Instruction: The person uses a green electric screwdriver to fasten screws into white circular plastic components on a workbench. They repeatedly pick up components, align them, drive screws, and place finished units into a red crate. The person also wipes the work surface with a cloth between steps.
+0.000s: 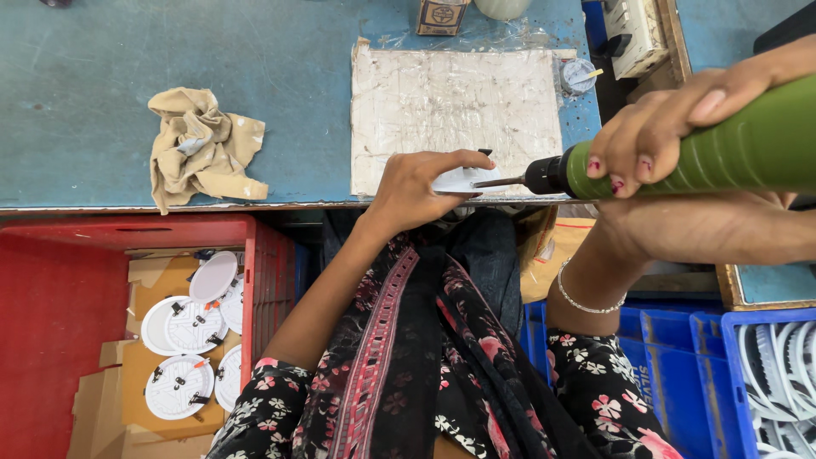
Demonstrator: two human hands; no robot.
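Observation:
My left hand [418, 183] grips a small white round lamp part [463, 179] at the front edge of the blue workbench [102, 76]. My right hand [671, 127] is wrapped around a green electric screwdriver [722, 153], held level. Its black chuck and thin bit [501, 181] point left and touch the white part. The part rests at the near edge of a worn whitish mat [459, 98].
A crumpled beige rag [202, 146] lies on the bench to the left. A red crate [51, 323] at lower left holds several white round lamp discs [183, 327] on cardboard. Blue bins [680, 365] at lower right hold white rings [778, 374]. A small tin [578, 75] sits beside the mat.

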